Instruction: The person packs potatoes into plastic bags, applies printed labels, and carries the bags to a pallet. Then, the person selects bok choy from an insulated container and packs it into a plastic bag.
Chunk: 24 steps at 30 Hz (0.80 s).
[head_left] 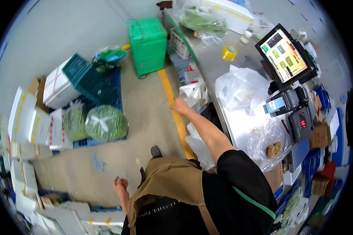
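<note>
My right hand reaches forward over the floor, left of the metal table. Its fingers are bent together and nothing shows in them. White plastic bags hang beside it at the table's edge. My left hand is low by my body, fingers loosely curled and slightly apart, with nothing visible in it. A brown apron covers my front. On the table lie a clear plastic bag and two brown, roundish lumps on clear film, by a weighing scale with a label printer.
A green box stands ahead on the floor. Bagged green vegetables, a dark green crate and white foam boxes are at left. The table also carries a touchscreen and yellow tape.
</note>
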{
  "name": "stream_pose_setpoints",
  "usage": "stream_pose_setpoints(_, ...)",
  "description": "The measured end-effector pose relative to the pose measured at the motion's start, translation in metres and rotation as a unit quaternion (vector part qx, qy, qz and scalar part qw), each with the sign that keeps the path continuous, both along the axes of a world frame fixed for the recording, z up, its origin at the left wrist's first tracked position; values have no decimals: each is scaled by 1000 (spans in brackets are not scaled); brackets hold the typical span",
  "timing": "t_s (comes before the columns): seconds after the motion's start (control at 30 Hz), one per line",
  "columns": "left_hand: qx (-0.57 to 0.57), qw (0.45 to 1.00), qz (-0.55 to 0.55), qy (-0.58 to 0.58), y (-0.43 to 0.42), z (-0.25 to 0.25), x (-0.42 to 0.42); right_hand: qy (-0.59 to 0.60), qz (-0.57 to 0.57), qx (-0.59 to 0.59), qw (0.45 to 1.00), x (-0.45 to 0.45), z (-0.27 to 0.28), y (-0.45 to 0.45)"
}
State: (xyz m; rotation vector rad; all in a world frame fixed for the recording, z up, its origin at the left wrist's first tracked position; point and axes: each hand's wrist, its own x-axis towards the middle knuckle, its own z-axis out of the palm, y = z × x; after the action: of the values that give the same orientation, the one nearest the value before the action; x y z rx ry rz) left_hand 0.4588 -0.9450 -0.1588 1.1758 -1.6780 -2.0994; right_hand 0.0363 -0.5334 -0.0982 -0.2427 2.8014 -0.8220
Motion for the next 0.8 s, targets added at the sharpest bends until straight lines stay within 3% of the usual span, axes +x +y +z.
stream_pose_setpoints(0.07, 35, 999, -15, -8, -23, 12, -66, -7, -41, 32, 999, -40, -3, 12)
stream_pose_setpoints(0.13, 109, 994, -17, -19, -29, 75, -136, -40, -83, 62, 994, -68, 9, 21)
stream_pose_setpoints(0.17, 13, 997, -52, -55, -20, 107, -170, -27, -88, 78, 993, -81, 4, 26)
stream_pose_setpoints(0.23, 1, 996, -73, -57, -26, 123, -219, 1, -98, 110, 989, -106, -13, 39)
stream_pose_setpoints(0.4, 8, 992, -102, -79, -29, 106, -304, 59, -130, 283, 949, -154, -62, 66)
stream_pose_setpoints(0.47, 22, 993, -94, -65, -12, 102, -333, -50, -99, 279, 954, -165, -39, 74)
stream_pose_setpoints(0.53, 58, 991, -89, -82, 11, 107, -350, -83, -115, 261, 955, -170, -53, 83)
stream_pose_setpoints(0.63, 66, 978, -113, -159, 39, 108, -382, -93, -74, 233, 965, -185, -71, 93)
stream_pose_setpoints(0.77, 76, 970, -170, -155, 57, 96, -428, -40, -54, 238, 969, -205, -131, 110)
stream_pose_setpoints(0.8, 81, 966, -189, -154, 59, 94, -443, -25, -29, 309, 950, -211, -131, 114)
